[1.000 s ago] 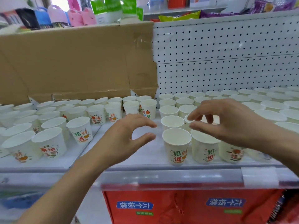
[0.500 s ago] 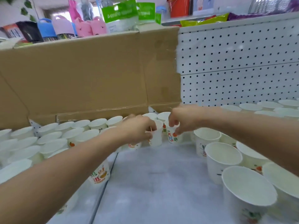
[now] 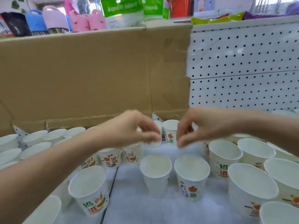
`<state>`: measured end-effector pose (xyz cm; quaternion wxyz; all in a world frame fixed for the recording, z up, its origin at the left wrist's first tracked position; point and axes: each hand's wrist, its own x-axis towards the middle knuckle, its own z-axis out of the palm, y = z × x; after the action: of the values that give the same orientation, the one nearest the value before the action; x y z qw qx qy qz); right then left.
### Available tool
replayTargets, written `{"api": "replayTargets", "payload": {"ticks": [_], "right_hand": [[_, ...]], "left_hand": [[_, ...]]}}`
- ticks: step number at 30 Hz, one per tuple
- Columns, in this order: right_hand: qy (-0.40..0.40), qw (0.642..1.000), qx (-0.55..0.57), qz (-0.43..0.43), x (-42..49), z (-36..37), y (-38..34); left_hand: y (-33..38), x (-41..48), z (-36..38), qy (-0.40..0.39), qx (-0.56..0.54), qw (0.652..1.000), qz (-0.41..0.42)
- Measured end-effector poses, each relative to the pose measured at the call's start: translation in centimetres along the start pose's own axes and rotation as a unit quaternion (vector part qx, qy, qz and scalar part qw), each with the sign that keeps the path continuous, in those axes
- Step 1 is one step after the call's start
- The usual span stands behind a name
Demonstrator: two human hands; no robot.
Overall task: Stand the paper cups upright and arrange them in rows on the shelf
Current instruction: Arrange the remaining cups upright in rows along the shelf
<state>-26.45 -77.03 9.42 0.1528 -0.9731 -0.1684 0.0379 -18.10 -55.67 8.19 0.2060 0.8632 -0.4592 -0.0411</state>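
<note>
White paper cups with red and green print stand upright all over the white shelf (image 3: 161,210). Two of them, one cup (image 3: 155,175) and another cup (image 3: 191,178), stand side by side in the open middle strip. Behind them, my left hand (image 3: 129,128) curls its fingers over the top of a small back cup (image 3: 154,143); the frame is blurred there. My right hand (image 3: 202,126) hovers beside a printed back cup (image 3: 170,131), fingers loosely curled downward and holding nothing.
Rows of upright cups fill the left side (image 3: 32,143) and the right side (image 3: 252,188). A brown cardboard sheet (image 3: 90,75) and a white pegboard (image 3: 242,65) close off the back. A seam between shelf panels (image 3: 113,183) runs forward at left of centre.
Half a second ago each hand gripped a cup at the back row. Two cups now stand in the middle strip, which was bare before, and the right hand holds nothing.
</note>
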Motion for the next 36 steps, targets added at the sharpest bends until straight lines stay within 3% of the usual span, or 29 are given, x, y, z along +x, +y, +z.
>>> {"api": "replayTargets", "payload": {"ticks": [3,7,14,21,25,29,36], "right_hand": [[0.094,0.993,-0.036,0.058,3.5,-1.7,3.3],[0.037,0.977,-0.134,0.16,8.0,-0.5,5.8],[0.039,0.968,-0.162,0.19,9.8,1.0,6.3],[0.027,0.971,-0.128,0.201,9.1,0.4,6.4],[0.036,0.974,-0.108,0.196,8.5,-0.1,6.6],[0.05,0.968,-0.137,0.204,8.1,0.1,6.4],[0.043,0.973,-0.105,0.2,7.9,0.4,6.8]], "left_hand": [[-2.1,4.2,-1.1,0.046,0.052,0.996,-0.055],[-4.5,8.3,0.2,-0.028,0.163,0.976,-0.141],[-4.6,10.4,2.2,0.008,0.215,0.962,-0.166],[-4.0,11.0,3.5,0.059,0.379,0.904,-0.188],[-4.4,11.0,3.2,0.097,0.333,0.921,-0.175],[-4.8,10.9,2.8,0.063,0.215,0.961,-0.164],[-4.3,11.8,3.8,0.089,0.287,0.94,-0.162]]}}
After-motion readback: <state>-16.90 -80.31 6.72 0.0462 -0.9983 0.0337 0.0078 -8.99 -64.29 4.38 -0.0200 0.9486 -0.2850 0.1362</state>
